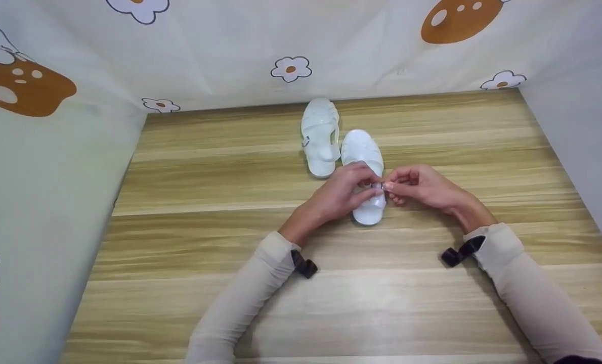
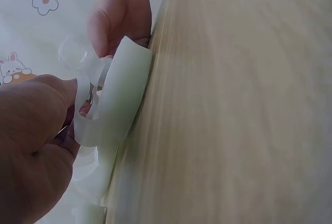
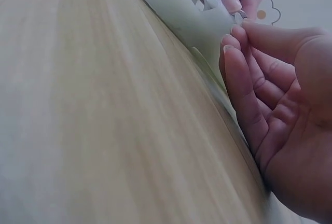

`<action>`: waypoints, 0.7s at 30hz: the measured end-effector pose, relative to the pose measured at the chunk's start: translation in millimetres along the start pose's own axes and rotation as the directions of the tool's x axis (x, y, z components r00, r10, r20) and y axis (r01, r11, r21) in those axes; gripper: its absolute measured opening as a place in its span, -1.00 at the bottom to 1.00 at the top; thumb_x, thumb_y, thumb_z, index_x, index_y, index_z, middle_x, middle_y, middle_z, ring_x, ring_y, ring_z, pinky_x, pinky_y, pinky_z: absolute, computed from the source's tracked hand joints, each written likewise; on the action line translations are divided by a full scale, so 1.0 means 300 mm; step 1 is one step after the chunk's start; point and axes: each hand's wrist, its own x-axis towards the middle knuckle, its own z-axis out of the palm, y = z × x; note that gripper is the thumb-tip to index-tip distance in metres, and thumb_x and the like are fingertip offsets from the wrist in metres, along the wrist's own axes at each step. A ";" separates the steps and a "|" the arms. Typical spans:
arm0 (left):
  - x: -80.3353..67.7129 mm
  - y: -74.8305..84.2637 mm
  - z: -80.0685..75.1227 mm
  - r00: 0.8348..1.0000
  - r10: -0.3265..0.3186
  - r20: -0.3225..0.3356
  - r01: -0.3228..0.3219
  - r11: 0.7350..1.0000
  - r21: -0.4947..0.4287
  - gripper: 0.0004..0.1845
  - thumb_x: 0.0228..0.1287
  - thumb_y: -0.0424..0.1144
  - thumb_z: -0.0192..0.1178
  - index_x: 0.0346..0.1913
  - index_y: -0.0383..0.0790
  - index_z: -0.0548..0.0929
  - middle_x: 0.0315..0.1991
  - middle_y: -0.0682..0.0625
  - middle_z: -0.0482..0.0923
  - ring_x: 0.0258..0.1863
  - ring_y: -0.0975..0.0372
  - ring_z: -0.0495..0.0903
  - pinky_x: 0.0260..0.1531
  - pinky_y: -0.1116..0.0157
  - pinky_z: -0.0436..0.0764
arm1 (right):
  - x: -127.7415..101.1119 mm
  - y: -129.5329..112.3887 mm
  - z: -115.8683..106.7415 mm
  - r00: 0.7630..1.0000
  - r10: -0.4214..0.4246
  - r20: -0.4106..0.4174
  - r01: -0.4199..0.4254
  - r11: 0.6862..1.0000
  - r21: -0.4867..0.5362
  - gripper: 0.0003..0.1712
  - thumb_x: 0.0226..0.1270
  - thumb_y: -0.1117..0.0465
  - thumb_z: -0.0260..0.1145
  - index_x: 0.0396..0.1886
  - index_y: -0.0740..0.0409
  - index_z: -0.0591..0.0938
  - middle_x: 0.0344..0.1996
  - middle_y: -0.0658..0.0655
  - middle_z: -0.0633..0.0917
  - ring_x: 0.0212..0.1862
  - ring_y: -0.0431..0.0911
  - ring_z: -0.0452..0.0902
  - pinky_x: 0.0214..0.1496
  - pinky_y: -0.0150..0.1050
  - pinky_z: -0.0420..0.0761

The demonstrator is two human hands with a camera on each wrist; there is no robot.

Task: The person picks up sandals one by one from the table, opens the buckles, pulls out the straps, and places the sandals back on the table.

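Head view: left hand [image 1: 344, 189] and right hand [image 1: 422, 189] pinch near sandal's [image 1: 364, 151] buckle [image 1: 377, 186].

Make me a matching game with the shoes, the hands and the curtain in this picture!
Things:
1. far sandal
2. near sandal
3. right hand
4. cloth backdrop

Descriptions:
A. printed with flowers, hanging behind the table
B. lying alone on the wood, touched by no hand
C. worked on by both hands at its strap
D. pinching a small metal buckle together with the left hand

Pairs: 1-B, 2-C, 3-D, 4-A
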 end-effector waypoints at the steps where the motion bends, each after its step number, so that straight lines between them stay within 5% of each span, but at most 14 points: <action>1: 0.000 0.000 0.002 1.000 -0.001 -0.003 0.001 1.000 -0.005 -0.78 0.53 -0.15 0.37 0.03 -0.21 0.81 -0.06 -0.06 0.75 -0.02 0.18 0.68 0.10 0.31 0.66 | -0.001 -0.001 -0.001 1.000 -0.001 0.001 0.001 1.000 0.001 -0.77 0.57 0.25 0.40 0.02 0.35 0.71 -0.23 0.08 0.80 -0.28 -0.20 0.72 -0.17 -0.36 0.79; 21: -0.004 -0.009 0.016 0.999 0.022 -0.038 -0.024 0.998 -0.054 -0.82 0.53 -0.18 0.38 -0.03 -0.23 0.80 -0.11 -0.06 0.75 -0.06 0.19 0.69 0.05 0.35 0.66 | -0.006 0.001 -0.019 0.999 -0.013 0.052 0.013 1.000 -0.001 -0.70 0.59 0.20 0.39 -0.04 0.44 0.67 -0.27 0.13 0.78 -0.28 -0.14 0.73 -0.20 -0.31 0.80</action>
